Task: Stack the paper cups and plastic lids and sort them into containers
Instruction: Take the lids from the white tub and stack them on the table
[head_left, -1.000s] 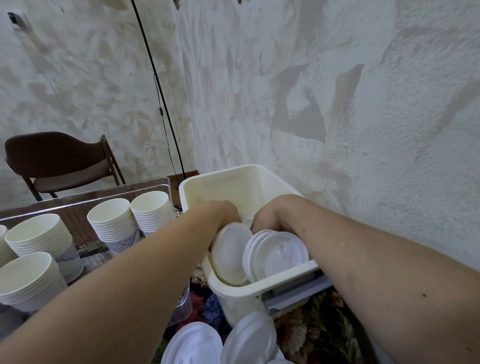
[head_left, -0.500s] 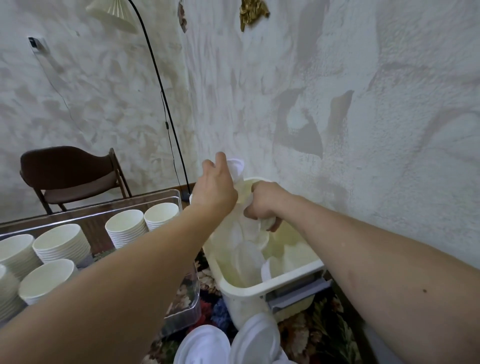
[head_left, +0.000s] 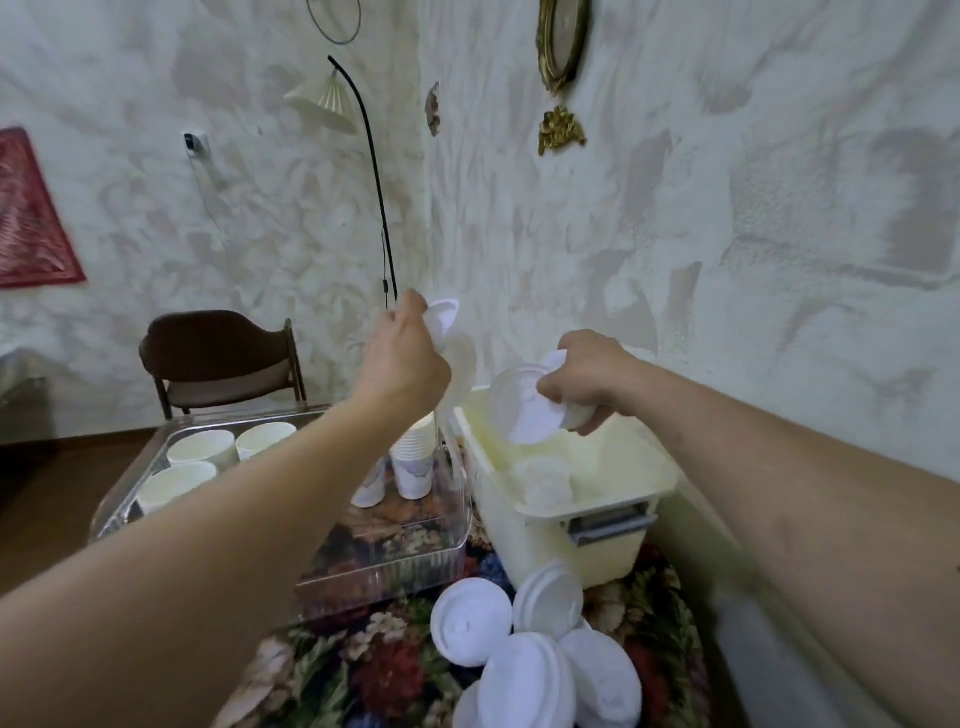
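Note:
My left hand (head_left: 402, 358) grips a bunch of white plastic lids (head_left: 453, 345), lifted above the gap between the two containers. My right hand (head_left: 587, 382) holds another stack of lids (head_left: 519, 410) tilted over the cream plastic bin (head_left: 613, 499). A few lids (head_left: 543, 480) lie inside that bin. Several loose lids (head_left: 524, 639) are piled on the floral cloth in front. Stacks of paper cups (head_left: 200, 452) stand in the clear tray (head_left: 384, 566) on the left, with patterned cup stacks (head_left: 413, 460) near its right wall.
A floral tablecloth (head_left: 363, 665) covers the surface. The textured wall (head_left: 727, 234) runs close behind the bin on the right. A brown chair (head_left: 218, 358) and a floor lamp (head_left: 374, 171) stand at the back left.
Both hands have come up out of the cream bin, each carrying lids. The left hand rose higher and left; the view tilted up, showing more wall.

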